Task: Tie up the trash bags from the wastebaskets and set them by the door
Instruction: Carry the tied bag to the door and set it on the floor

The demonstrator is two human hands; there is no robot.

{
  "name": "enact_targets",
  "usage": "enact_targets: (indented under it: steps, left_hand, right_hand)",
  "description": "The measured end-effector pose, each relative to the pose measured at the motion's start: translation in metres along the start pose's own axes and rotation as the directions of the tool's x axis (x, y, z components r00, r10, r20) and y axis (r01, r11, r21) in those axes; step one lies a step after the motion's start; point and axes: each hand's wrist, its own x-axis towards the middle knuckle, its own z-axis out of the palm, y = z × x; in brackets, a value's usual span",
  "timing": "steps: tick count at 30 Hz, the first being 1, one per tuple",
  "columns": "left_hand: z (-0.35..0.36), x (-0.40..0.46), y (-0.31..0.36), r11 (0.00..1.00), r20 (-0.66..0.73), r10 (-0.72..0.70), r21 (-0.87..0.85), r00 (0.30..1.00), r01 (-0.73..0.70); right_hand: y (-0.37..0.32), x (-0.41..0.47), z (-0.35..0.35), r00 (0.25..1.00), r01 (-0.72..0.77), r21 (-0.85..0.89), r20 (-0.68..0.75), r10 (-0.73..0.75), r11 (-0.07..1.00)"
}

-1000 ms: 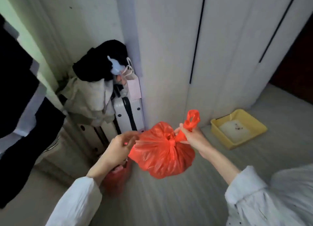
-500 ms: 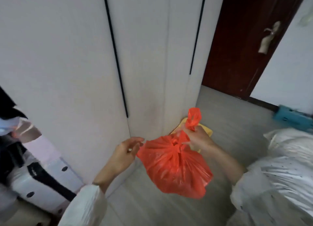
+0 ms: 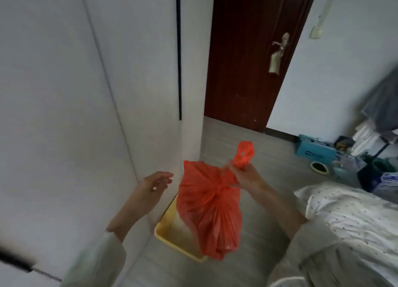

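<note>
While the white wardrobe [image 3: 53,114] fills the frame from nine to eleven o'clock, the left hand [image 3: 151,186] hangs free at about eight o'clock of centre, fingers loosely spread and holding nothing, just beside the wardrobe's corner and clear of the bag. Right of it, at six o'clock, the red trash bag [image 3: 210,211] dangles in the air, knotted at its neck, its body hanging over a yellow tray [image 3: 170,237] that lies on the floor [image 3: 258,157] against the wardrobe's foot. The bag's tied handles [image 3: 244,153] stick up at about four o'clock of centre, and the right hand [image 3: 249,175] is clamped around them just above the knot, carrying the whole weight. At twelve to one o'clock stands the dark red door [image 3: 247,56], closed, with a pale lever handle [image 3: 277,50]. Far right, at three o'clock, a blue box [image 3: 314,150] and blurred clutter sit on the floor by the wall; a dotted white bedcover [image 3: 355,217] lies at four o'clock.
</note>
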Motion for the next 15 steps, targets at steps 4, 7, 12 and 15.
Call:
enact_targets:
  steps: [4, 7, 12, 15]
  left_hand:
    - [0.043, 0.11, 0.028, 0.999, 0.048, 0.028, 0.02, 0.998, -0.029]
    - [0.08, 0.184, 0.051, 0.999, 0.095, 0.035, 0.025, 0.995, -0.038]
    - [0.149, 0.311, 0.075, 0.996, 0.112, 0.021, 0.081, 0.994, -0.031]
    - [0.194, 0.383, 0.086, 0.999, 0.044, 0.009, 0.041, 0.999, -0.011]
  right_hand:
    - [-0.017, 0.085, -0.049, 0.999, -0.023, -0.021, -0.042, 0.022, 1.0]
    - [-0.03, 0.152, -0.093, 0.996, -0.042, 0.012, -0.083, 0.043, 0.999]
    - [-0.04, 0.285, -0.172, 0.994, -0.077, -0.062, -0.078, 0.072, 0.995]
    - [-0.04, 0.363, -0.215, 0.996, -0.072, -0.148, -0.058, 0.064, 0.986]
